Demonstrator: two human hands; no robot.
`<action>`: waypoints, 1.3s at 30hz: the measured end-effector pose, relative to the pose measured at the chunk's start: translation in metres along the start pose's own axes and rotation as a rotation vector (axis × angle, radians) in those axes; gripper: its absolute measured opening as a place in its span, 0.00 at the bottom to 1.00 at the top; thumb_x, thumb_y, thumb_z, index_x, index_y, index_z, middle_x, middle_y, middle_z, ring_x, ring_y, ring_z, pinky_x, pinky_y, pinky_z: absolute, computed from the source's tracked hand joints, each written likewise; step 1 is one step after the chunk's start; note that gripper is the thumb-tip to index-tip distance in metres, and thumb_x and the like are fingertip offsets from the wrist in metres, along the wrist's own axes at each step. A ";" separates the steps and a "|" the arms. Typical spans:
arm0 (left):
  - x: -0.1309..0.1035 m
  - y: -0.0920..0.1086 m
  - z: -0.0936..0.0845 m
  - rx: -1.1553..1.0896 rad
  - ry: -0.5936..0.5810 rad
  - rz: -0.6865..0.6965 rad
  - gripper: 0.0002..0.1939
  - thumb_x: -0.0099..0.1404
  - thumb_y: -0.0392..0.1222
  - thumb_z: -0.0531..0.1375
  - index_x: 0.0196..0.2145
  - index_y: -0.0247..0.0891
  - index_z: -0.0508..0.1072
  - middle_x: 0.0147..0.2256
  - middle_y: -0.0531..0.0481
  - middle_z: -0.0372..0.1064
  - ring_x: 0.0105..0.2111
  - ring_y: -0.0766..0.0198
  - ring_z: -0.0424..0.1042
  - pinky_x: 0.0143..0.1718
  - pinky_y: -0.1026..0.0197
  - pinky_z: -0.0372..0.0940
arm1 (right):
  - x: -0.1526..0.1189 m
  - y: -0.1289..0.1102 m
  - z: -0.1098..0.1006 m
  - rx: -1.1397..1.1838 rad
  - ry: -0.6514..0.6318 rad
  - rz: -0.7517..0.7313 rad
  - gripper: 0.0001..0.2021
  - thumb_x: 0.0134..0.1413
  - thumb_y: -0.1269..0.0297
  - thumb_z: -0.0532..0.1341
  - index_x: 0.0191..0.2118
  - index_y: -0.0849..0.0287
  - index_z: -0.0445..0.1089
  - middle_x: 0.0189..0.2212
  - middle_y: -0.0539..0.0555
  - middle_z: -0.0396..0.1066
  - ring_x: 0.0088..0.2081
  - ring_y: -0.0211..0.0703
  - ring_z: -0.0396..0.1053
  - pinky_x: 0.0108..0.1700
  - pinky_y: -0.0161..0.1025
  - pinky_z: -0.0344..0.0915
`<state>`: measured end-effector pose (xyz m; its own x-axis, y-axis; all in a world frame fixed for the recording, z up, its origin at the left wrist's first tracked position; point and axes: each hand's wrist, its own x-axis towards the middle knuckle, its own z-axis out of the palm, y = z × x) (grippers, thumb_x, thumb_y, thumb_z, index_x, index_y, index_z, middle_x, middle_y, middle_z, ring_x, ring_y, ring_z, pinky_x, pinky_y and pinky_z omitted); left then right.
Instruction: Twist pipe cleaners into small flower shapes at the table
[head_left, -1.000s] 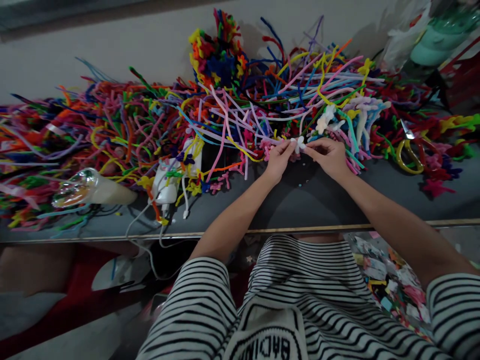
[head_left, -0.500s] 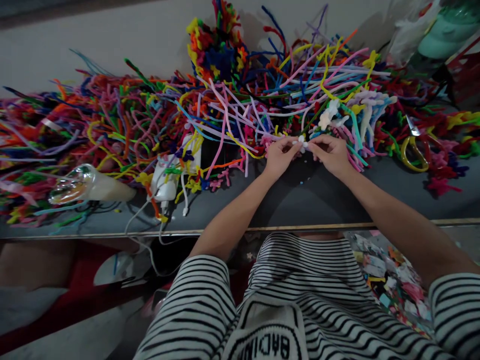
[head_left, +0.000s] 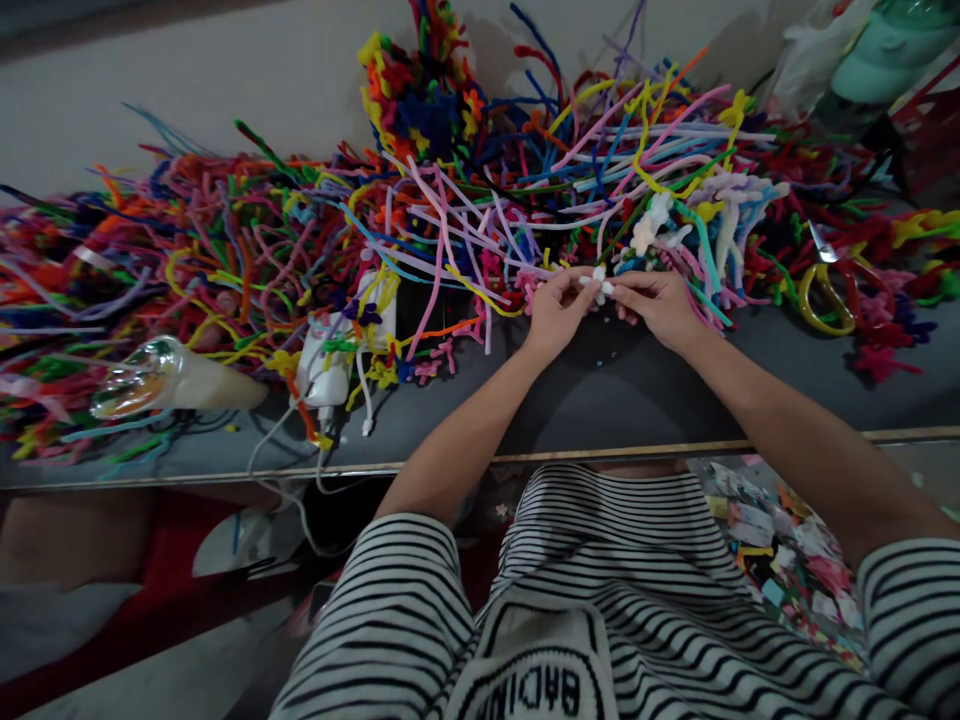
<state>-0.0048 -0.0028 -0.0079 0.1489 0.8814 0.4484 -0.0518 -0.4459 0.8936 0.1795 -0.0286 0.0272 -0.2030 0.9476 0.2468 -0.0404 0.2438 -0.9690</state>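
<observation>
A small white pipe-cleaner flower [head_left: 599, 284] is pinched between my two hands, above the near side of the heap. My left hand [head_left: 559, 310] grips its left side between thumb and fingertips. From the other side, my right hand [head_left: 660, 305] has thumb and forefinger closed on its right petals. Just behind the hands, a bunch of white flowers [head_left: 651, 226] rests among pale pipe cleaners. Pink fuzzy pieces [head_left: 534, 283] lie beside my left fingers. My fingers hide part of the flower.
A long heap of coloured pipe cleaners [head_left: 247, 230] runs along the wall on the dark table [head_left: 600, 420]. Yellow-handled scissors [head_left: 825, 290] lie to the right. A white charger [head_left: 325, 360] with cables and a plastic cup [head_left: 180, 375] are at left. Scraps [head_left: 795, 560] fill the floor below.
My fingers have shifted slightly on the white flower, which appears a little turned. The whole view has moved slightly; both hands keep about the same place over the table.
</observation>
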 end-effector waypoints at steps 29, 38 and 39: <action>-0.009 0.020 0.002 0.253 -0.015 0.135 0.18 0.68 0.57 0.64 0.38 0.38 0.78 0.35 0.49 0.78 0.30 0.67 0.72 0.34 0.63 0.68 | -0.003 -0.012 0.002 -0.086 0.014 0.028 0.22 0.41 0.45 0.78 0.32 0.56 0.75 0.23 0.49 0.71 0.23 0.36 0.65 0.23 0.36 0.60; -0.006 0.011 0.003 0.114 -0.037 0.017 0.24 0.66 0.64 0.66 0.45 0.40 0.76 0.40 0.46 0.79 0.37 0.64 0.77 0.40 0.61 0.72 | -0.004 -0.009 0.001 -0.177 0.068 -0.064 0.20 0.48 0.44 0.75 0.29 0.54 0.72 0.24 0.50 0.70 0.24 0.39 0.65 0.25 0.39 0.61; -0.006 0.008 0.003 0.081 -0.038 -0.009 0.25 0.65 0.65 0.66 0.45 0.40 0.76 0.40 0.47 0.79 0.37 0.64 0.77 0.40 0.61 0.72 | -0.003 -0.010 0.002 -0.145 0.063 -0.058 0.21 0.48 0.43 0.75 0.29 0.54 0.72 0.24 0.50 0.70 0.24 0.39 0.66 0.24 0.39 0.61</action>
<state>-0.0029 -0.0120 -0.0040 0.1863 0.8796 0.4377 0.0296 -0.4503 0.8924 0.1789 -0.0345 0.0357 -0.1424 0.9409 0.3074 0.0925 0.3218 -0.9423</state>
